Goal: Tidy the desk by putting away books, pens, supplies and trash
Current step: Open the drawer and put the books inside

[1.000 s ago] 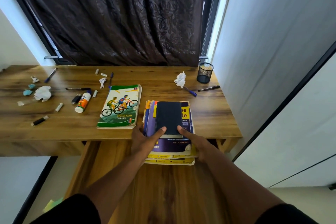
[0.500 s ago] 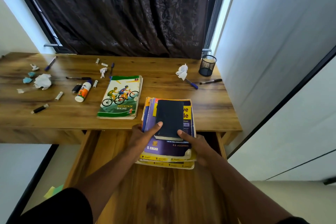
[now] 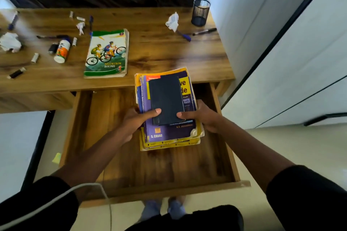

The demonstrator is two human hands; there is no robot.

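I hold a stack of books [image 3: 170,136] over the open wooden drawer [image 3: 116,155], purple and yellow covers with a small dark notebook [image 3: 166,99] on top. My left hand [image 3: 138,121] grips the stack's left side, thumb on the notebook. My right hand [image 3: 203,116] grips its right side, thumb on the notebook too. The stack's far end overlaps the desk's front edge. A green "Mountain Biking" book [image 3: 107,53] lies on the desk [image 3: 159,56].
On the desk are crumpled tissues [image 3: 172,21], a blue pen [image 3: 185,36], a black pen [image 3: 204,31], a mesh pen cup [image 3: 200,12], a white-orange bottle [image 3: 62,50], and several small items at left. A white wall stands at right.
The stack has come off the desk toward me and now hangs over the open drawer. My view has tilted down, showing the whole drawer.
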